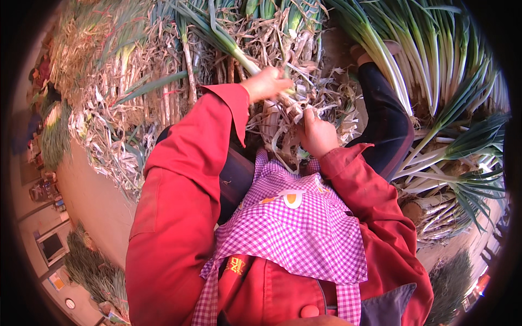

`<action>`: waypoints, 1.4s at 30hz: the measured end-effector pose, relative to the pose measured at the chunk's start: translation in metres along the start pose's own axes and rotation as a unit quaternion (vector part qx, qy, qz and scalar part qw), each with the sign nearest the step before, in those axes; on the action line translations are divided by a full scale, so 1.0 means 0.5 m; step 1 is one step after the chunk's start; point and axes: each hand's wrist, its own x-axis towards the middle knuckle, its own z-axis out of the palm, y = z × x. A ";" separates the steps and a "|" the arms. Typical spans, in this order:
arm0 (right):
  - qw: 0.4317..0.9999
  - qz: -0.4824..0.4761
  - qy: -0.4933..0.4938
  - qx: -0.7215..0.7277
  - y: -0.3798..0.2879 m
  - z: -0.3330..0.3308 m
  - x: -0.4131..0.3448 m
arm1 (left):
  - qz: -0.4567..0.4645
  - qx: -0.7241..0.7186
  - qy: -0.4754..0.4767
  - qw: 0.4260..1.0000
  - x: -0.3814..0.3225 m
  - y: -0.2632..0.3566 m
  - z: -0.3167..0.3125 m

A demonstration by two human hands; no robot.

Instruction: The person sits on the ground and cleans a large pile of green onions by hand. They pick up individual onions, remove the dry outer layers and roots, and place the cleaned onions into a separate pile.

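Observation:
A long green onion (pixel 245 60) slants across in front of me, its green leaves toward the upper left and its root end low on the right. My left hand (pixel 267 84) closes over the middle of its stalk; the fingertips are blurred. My right hand (pixel 320 132) grips the lower end, thumb on top, among dry husk. Just below both hands lies a heap of dry, papery outer leaves (pixel 281 132), partly hidden by the right hand. The checked purple apron (pixel 289 228) covers my lap.
Unpeeled green onions (pixel 163 61) with dry leaves stand packed ahead and to the left. Cleaned white-stalked onions (pixel 428 73) lie at the right, beyond my bent leg (pixel 385 122). A tied bundle (pixel 434 216) rests at the lower right. More bundles (pixel 87 261) stand behind on the left.

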 end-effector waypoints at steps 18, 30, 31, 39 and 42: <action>0.673 0.137 -0.158 0.709 -0.056 0.000 0.061 | -0.098 -0.504 0.178 0.839 0.015 -0.120 -0.119; 0.982 -0.165 -0.060 -0.070 0.026 0.064 0.149 | -0.017 -0.453 0.339 0.824 0.083 -0.116 -0.101; 0.990 -0.058 -0.104 0.077 -0.007 0.024 0.126 | -0.009 -0.443 0.356 0.823 0.081 -0.121 -0.115; 0.751 0.193 -0.065 0.628 0.016 -0.115 -0.164 | 0.022 -0.459 0.392 0.797 0.156 -0.209 -0.224; 0.961 0.149 -0.149 0.182 0.054 -0.144 -0.140 | 0.029 -0.562 0.338 0.755 0.140 -0.143 -0.216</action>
